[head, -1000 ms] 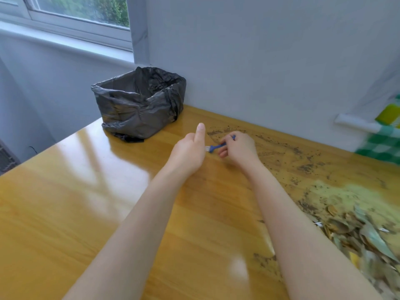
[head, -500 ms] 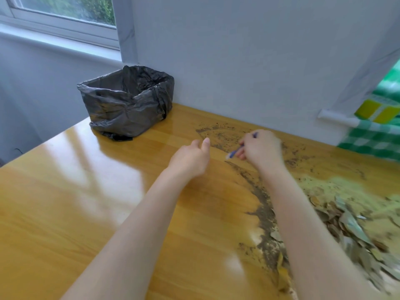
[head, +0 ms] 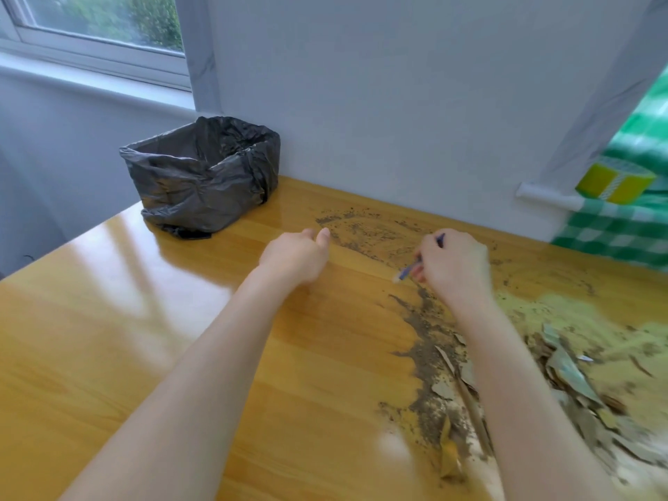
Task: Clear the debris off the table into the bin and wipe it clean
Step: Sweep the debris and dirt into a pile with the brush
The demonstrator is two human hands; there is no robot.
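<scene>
A glossy wooden table carries dark soil, dry leaves and pale yellowish powder on its right side. My right hand grips a small blue-handled brush, its pale tip pointing left just above the soil streak. To the left of it, my left hand hovers over bare wood with fingers loosely curled and holds nothing. A bin lined with a grey plastic bag stands at the table's far left corner against the wall.
A white wall runs along the table's far edge. At the far right lie a green-checked cloth and a yellow box. A window is at upper left.
My right hand has drawn the brush rightward, away from my left hand. My left hand's fingers have curled in. The view has shifted right, and a soil streak now shows along the right arm.
</scene>
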